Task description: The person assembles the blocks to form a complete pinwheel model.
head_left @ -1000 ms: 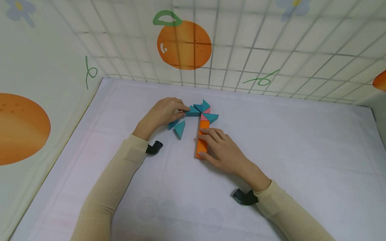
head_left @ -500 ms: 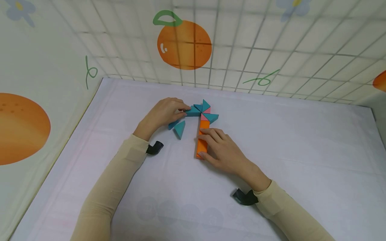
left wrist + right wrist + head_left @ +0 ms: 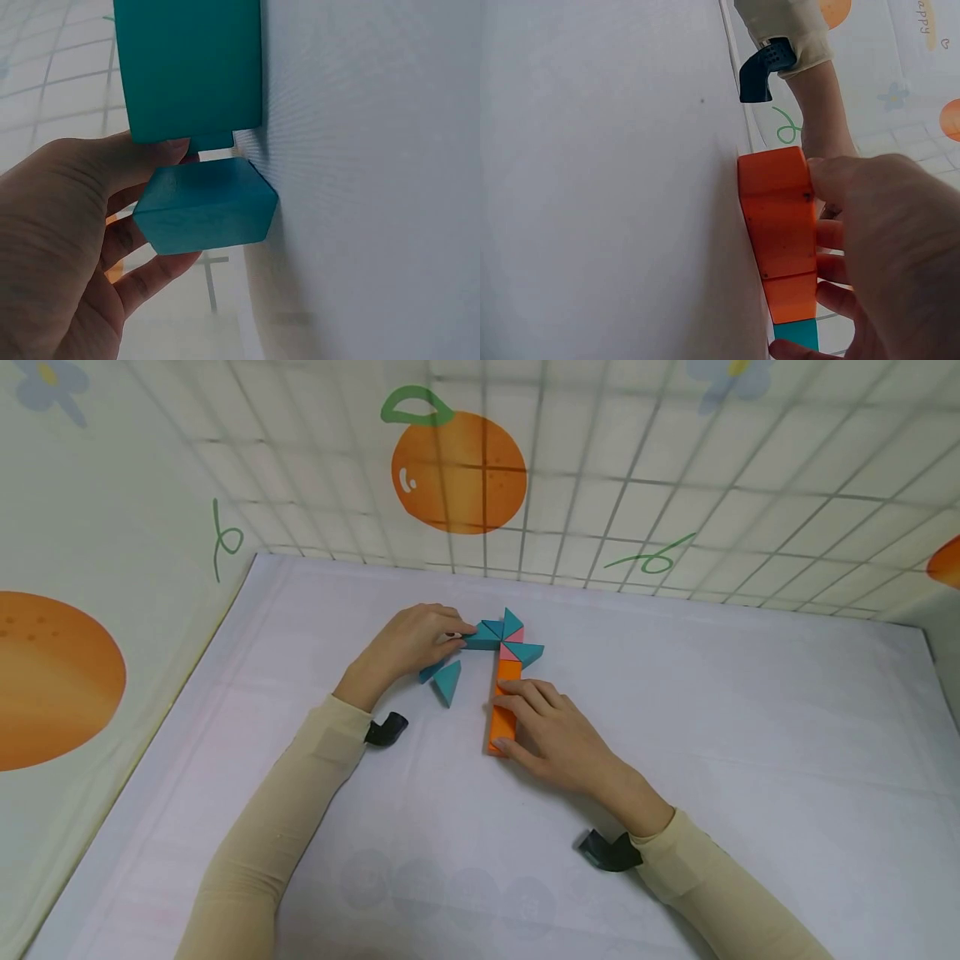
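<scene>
In the head view my left hand point(image 3: 408, 643) pinches a teal triangular block point(image 3: 482, 641) between thumb and fingers. That block lies at the left of a pinwheel-like cluster of teal and pink triangular blocks point(image 3: 507, 651). Below the cluster runs a straight column of orange blocks point(image 3: 504, 723). My right hand point(image 3: 558, 735) grips this column, thumb near its lower end and fingers across its upper part. Beside my left hand lie a loose teal triangular block point(image 3: 447, 682) and another teal block point(image 3: 430, 672), partly hidden by the hand. Orange blocks point(image 3: 780, 232) stand end to end in the right wrist view.
A white cloth point(image 3: 735, 735) covers the table. Behind it rises a grid-patterned wall curtain point(image 3: 600, 468) printed with oranges. Dark curved camera mounts point(image 3: 386, 729) sit at both wrists, close above the cloth.
My left hand has shifted very slightly right, and the teal triangular block it pinches has edged toward the middle of the cluster. My right hand and the orange column have stayed still.
</scene>
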